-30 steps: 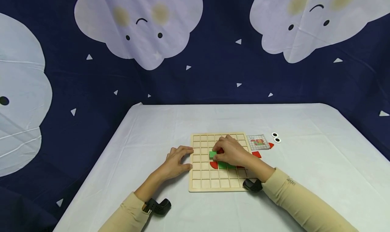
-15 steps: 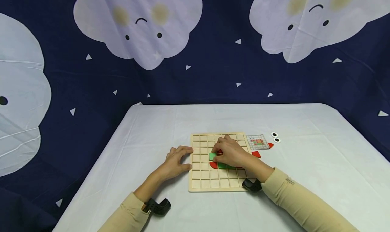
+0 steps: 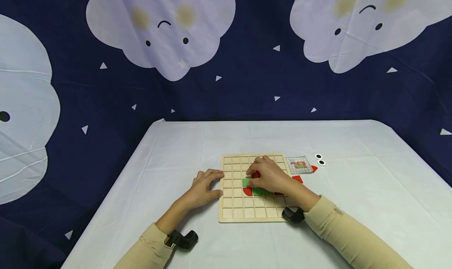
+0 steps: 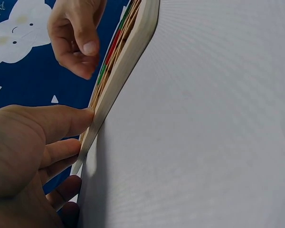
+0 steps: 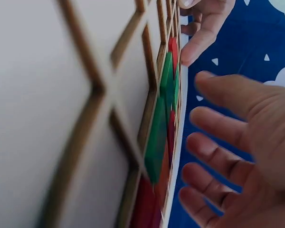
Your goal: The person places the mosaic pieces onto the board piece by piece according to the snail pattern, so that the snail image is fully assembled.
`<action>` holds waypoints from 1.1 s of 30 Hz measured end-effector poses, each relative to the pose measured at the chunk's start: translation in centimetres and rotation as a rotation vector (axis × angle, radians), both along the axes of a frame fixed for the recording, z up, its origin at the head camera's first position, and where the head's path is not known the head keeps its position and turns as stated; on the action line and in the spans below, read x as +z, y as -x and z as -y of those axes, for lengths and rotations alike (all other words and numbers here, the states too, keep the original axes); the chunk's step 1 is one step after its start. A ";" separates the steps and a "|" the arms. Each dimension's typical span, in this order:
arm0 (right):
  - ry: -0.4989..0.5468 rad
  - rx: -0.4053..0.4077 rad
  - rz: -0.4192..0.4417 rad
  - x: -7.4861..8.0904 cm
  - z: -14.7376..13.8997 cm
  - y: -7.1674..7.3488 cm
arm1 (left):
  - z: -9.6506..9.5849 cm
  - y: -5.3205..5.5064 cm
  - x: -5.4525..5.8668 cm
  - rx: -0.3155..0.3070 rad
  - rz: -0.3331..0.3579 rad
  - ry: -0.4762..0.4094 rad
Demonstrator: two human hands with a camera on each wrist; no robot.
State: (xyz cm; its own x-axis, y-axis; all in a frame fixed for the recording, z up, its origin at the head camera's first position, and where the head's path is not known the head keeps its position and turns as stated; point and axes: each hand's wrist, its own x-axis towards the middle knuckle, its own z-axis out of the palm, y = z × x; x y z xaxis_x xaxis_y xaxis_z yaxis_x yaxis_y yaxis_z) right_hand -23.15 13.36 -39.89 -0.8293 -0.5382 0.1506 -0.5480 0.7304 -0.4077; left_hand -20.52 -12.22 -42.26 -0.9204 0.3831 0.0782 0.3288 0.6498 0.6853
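My left hand (image 3: 203,188) rests at the left edge of a wooden grid board (image 3: 233,213), its thumb and fingertips touching the rim in the left wrist view. Above the middle of the board is my right hand (image 3: 270,176), fingers bent loosely and apart from the pieces in the right wrist view. By its thumb a green square tile (image 3: 245,182) lies in a cell. Just below that sits a red rounded tile (image 3: 247,191), with green tiles (image 3: 259,191) to its right. A red tile (image 3: 256,174) shows under the right hand, which partly hides the row.
Right of the board lies a picture card (image 3: 299,165) with a printed grid pattern. Near it are a red tile (image 3: 297,179), another red piece (image 3: 314,169) and two white discs with black centres (image 3: 319,156). A white cloth (image 3: 190,143) covers the table.
The green square, earlier between the right fingers, has gone down into its cell. The right fingers have come slightly up off it. The left hand stays at the board's edge.
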 end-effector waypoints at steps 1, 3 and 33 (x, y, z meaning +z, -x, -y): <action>0.011 -0.003 -0.003 0.1 -0.1 0.0 | 0.0 0.0 0.0 0.000 -0.002 -0.001; 0.026 -0.014 -0.015 0.4 -0.5 0.1 | 0.0 0.0 0.0 0.000 -0.006 0.000; -0.036 -0.380 -0.019 -0.1 -17.4 0.0 | -0.1 0.0 0.0 0.004 -0.027 0.010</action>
